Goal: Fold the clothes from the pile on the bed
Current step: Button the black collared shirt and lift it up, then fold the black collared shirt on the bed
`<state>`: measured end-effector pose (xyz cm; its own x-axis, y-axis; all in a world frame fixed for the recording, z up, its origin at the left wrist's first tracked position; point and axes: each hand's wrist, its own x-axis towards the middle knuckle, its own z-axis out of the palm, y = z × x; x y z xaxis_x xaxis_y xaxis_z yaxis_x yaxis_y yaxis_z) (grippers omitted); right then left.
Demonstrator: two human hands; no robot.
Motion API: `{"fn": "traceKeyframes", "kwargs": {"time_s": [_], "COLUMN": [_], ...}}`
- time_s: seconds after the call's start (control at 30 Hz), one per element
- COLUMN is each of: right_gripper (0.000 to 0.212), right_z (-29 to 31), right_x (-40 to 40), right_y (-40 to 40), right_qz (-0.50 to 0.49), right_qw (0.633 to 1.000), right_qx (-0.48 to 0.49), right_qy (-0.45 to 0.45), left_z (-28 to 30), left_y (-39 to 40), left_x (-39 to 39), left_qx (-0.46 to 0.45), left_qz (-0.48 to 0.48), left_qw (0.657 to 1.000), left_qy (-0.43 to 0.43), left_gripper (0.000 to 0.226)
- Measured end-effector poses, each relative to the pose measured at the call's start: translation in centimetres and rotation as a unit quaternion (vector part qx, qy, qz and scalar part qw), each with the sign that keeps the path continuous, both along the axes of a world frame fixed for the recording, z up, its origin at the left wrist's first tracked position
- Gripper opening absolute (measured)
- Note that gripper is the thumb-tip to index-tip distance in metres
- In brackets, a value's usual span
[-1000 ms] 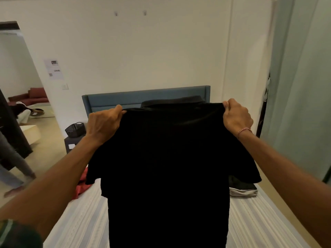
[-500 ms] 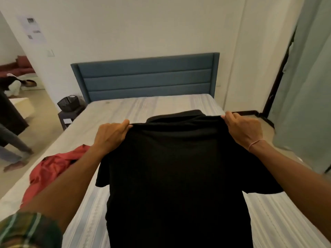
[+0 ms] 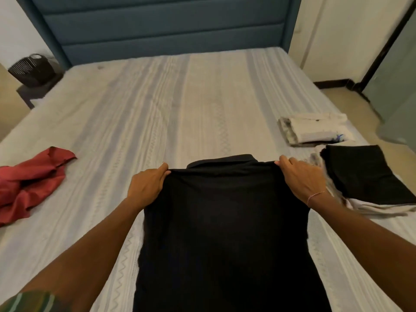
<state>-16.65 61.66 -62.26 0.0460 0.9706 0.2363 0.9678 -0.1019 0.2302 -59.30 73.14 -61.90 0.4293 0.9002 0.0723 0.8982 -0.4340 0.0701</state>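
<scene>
A black collared shirt [image 3: 225, 233] stretches from its shoulders down toward me over the striped bed [image 3: 157, 113]. My left hand [image 3: 147, 188] grips its left shoulder and my right hand [image 3: 301, 179] grips its right shoulder, with the collar between them. A crumpled red garment [image 3: 31, 183] lies at the bed's left edge. On the right sit a folded black garment [image 3: 367, 179] on top of pale folded clothes, and a folded white stack [image 3: 315, 129] behind it. The shirt's sleeves are hidden under it.
A blue padded headboard [image 3: 166, 28] closes the far end of the bed. A black basket [image 3: 33, 68] stands on a small dark table at the far left. A grey-green curtain [image 3: 400, 86] and a dark door frame are at the right.
Both hands have brought the black shirt down from in front of my face to low over the bed. My view has tipped downward, and the folded stacks at the right have come into sight.
</scene>
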Motion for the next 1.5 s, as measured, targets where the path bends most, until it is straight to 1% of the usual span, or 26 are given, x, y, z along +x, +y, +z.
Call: {"fn": "traceKeyframes", "kwargs": {"time_s": [0.13, 0.23, 0.33, 0.4, 0.43, 0.5, 0.57, 0.6, 0.63, 0.67, 0.77, 0.8, 0.83, 0.9, 0.97, 1.0, 1.03, 1.07, 1.1, 1.13, 1.17, 1.23, 1.3, 1.33, 1.43, 1.5], "right_gripper": [0.032, 0.028, 0.024, 0.024, 0.024, 0.027, 0.028, 0.027, 0.027, 0.029, 0.04, 0.04, 0.038, 0.034, 0.033, 0.035, 0.039, 0.042, 0.046, 0.049, 0.05, 0.046, 0.039, 0.033, 0.017, 0.014], "right_z": [-5.9, -9.9, -11.9, -12.7, -12.9, -12.7, -12.2, -12.0, -11.9, -12.0, -13.6, -14.1, -14.3, -14.1, -13.3, -12.8, -12.2, -11.7, -11.4, -11.3, -11.3, -11.5, -11.1, -10.9, -10.2, -9.9], "right_x": [0.5, 1.1, 1.6, 2.3, 2.5, 2.9, 3.3, 3.4, 3.3, 3.2, 3.1, 3.2, 3.3, 3.0, 1.9, 1.1, 0.0, -1.0, -2.0, -2.8, -3.4, -3.8, -3.5, -3.3, -2.3, -1.9], "right_y": [3.5, 5.2, 6.0, 6.6, 6.8, 7.6, 8.3, 8.5, 8.8, 9.0, 8.9, 8.9, 8.9, 9.5, 10.8, 11.7, 12.8, 13.9, 15.0, 16.1, 17.0, 18.5, 19.1, 19.2, 19.0, 18.7], "right_qz": [-0.02, -0.026, -0.022, -0.018, -0.014, -0.008, -0.019, -0.028, -0.037, -0.045, -0.066, -0.072, -0.079, -0.074, -0.029, 0.005, 0.035, 0.054, 0.063, 0.063, 0.064, 0.061, 0.08, 0.102, 0.15, 0.154], "right_qw": [0.998, 0.993, 0.982, 0.983, 0.988, 0.996, 0.99, 0.984, 0.98, 0.981, 0.987, 0.984, 0.98, 0.979, 0.976, 0.966, 0.947, 0.922, 0.894, 0.874, 0.864, 0.87, 0.881, 0.875, 0.846, 0.847], "right_qx": [-0.053, -0.113, -0.17, -0.168, -0.144, -0.053, 0.06, 0.102, 0.117, 0.103, -0.029, -0.055, -0.061, -0.031, -0.02, -0.041, -0.075, -0.114, -0.156, -0.201, -0.244, -0.297, -0.314, -0.321, -0.327, -0.312], "right_qy": [0.007, 0.023, 0.077, 0.067, 0.06, 0.075, 0.128, 0.146, 0.158, 0.161, 0.141, 0.155, 0.174, 0.186, 0.214, 0.254, 0.31, 0.367, 0.414, 0.439, 0.437, 0.388, 0.345, 0.346, 0.393, 0.403], "left_z": [-6.0, -10.2, -12.6, -12.8, -12.6, -11.7, -11.0, -11.1, -11.2, -11.4, -13.2, -13.7, -13.9, -13.7, -13.0, -12.3, -11.7, -11.2, -10.9, -10.6, -10.5, -10.2, -9.6, -9.3, -8.3, -8.1], "left_y": [2.7, 4.0, 4.6, 5.2, 5.5, 6.3, 7.0, 7.2, 7.3, 7.4, 7.2, 7.3, 7.6, 8.3, 9.5, 10.1, 10.7, 11.2, 11.9, 12.5, 13.0, 13.9, 14.5, 14.7, 15.1, 15.1], "left_x": [1.6, 2.3, 2.7, 2.9, 3.0, 3.0, 3.2, 3.3, 3.5, 3.7, 4.6, 4.8, 5.1, 5.8, 7.4, 8.4, 9.7, 10.9, 12.0, 12.9, 13.6, 14.4, 14.7, 14.6, 14.0, 13.8], "left_qx": [-0.065, -0.155, -0.207, -0.183, -0.15, -0.048, 0.05, 0.082, 0.098, 0.092, -0.009, -0.038, -0.053, -0.041, -0.056, -0.089, -0.13, -0.172, -0.217, -0.255, -0.285, -0.328, -0.377, -0.4, -0.453, -0.454], "left_qz": [0.02, 0.032, 0.037, 0.033, 0.032, 0.039, 0.06, 0.065, 0.068, 0.069, 0.046, 0.038, 0.033, 0.032, 0.03, 0.024, 0.017, 0.013, 0.013, 0.013, 0.014, 0.013, -0.016, -0.039, -0.087, -0.112], "left_qw": [0.997, 0.984, 0.976, 0.982, 0.988, 0.998, 0.997, 0.994, 0.992, 0.993, 0.999, 0.998, 0.998, 0.996, 0.986, 0.976, 0.964, 0.954, 0.947, 0.944, 0.943, 0.936, 0.921, 0.911, 0.883, 0.881], "left_qy": [-0.045, -0.076, -0.049, -0.015, -0.004, 0.004, -0.014, -0.03, -0.039, -0.032, 0.027, 0.021, -0.005, -0.074, -0.154, -0.197, -0.231, -0.244, -0.236, -0.209, -0.174, -0.124, -0.102, -0.096, -0.088, -0.067], "left_gripper": [0.028, 0.025, 0.024, 0.022, 0.021, 0.02, 0.02, 0.021, 0.022, 0.023, 0.024, 0.023, 0.022, 0.024, 0.027, 0.029, 0.033, 0.035, 0.038, 0.039, 0.039, 0.037, 0.033, 0.028, 0.012, 0.017]}}
